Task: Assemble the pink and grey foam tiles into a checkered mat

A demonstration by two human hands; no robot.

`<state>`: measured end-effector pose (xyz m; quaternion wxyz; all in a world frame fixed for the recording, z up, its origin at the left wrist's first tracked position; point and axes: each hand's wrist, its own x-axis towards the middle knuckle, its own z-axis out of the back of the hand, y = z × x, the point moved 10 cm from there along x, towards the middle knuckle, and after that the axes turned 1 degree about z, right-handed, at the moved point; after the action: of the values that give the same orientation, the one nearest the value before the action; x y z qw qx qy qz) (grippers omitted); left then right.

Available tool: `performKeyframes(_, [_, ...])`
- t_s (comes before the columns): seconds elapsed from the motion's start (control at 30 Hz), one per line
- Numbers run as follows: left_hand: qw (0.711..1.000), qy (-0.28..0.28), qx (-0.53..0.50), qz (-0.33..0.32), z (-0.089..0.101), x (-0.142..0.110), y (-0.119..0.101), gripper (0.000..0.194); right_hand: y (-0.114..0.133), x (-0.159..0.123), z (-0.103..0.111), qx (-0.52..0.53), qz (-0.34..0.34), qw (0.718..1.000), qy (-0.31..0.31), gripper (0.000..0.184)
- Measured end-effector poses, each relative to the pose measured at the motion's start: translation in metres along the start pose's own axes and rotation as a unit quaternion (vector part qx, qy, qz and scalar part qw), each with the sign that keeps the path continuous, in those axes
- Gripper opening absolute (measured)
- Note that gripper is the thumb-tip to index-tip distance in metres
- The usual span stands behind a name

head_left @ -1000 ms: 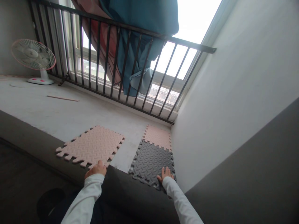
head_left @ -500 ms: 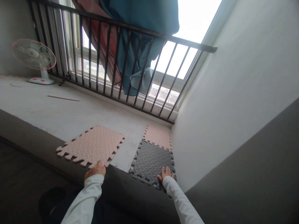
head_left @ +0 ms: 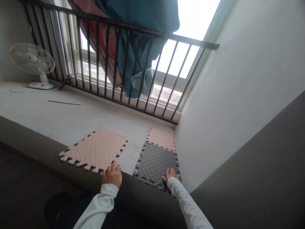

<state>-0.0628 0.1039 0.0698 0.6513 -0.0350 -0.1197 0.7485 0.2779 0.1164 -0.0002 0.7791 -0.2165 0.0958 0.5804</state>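
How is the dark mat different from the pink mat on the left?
The dark mat is grey-black; the left pink mat is pale pink.
The dark mat meets a second pink mat; the left pink mat lies apart.
The right hand rests on the dark mat; the left hand is at the left pink mat's near corner.
Both have jigsaw edges.

Bright window (head_left: 190,19) behind dark metal railing (head_left: 143,29); blue-green and dusty-pink curtain fabric (head_left: 147,16) hanging behind it. Pale ledge (head_left: 35,114) below, carrying white fan (head_left: 30,58) with pinkish rim at far left, thin brown strip (head_left: 64,102) near it. Right wall (head_left: 238,79) white above, dark grey below. Floor (head_left: 19,178) dark, dim.
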Motion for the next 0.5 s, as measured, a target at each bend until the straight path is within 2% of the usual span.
performKeyframes(0.1, [0.980, 0.079, -0.029, -0.179, -0.031, -0.009, -0.070, 0.051, -0.001, -0.001, 0.001, 0.001, -0.004, 1.000, 0.005, 0.065])
performKeyframes(0.13, [0.969, 0.108, -0.032, -0.220, -0.044, -0.013, -0.090, 0.054, -0.001, -0.001, 0.001, 0.002, -0.004, 1.000, 0.006, 0.065])
performKeyframes(0.2, [0.954, 0.156, -0.031, -0.256, -0.068, -0.019, -0.119, 0.059, -0.001, -0.001, 0.000, 0.006, 0.000, 1.000, 0.004, 0.065])
performKeyframes(0.33, [0.950, 0.220, -0.026, -0.220, -0.101, -0.015, -0.140, 0.054, 0.000, 0.002, -0.001, 0.012, 0.012, 1.000, 0.005, 0.066])
performKeyframes(0.43, [0.948, 0.239, -0.025, -0.208, -0.110, -0.006, -0.144, 0.049, 0.000, 0.003, 0.003, 0.008, 0.009, 1.000, 0.013, 0.069])
performKeyframes(0.5, [0.947, 0.249, -0.023, -0.203, -0.113, 0.001, -0.145, 0.047, 0.001, 0.005, 0.014, 0.010, 0.002, 1.000, 0.008, 0.070])
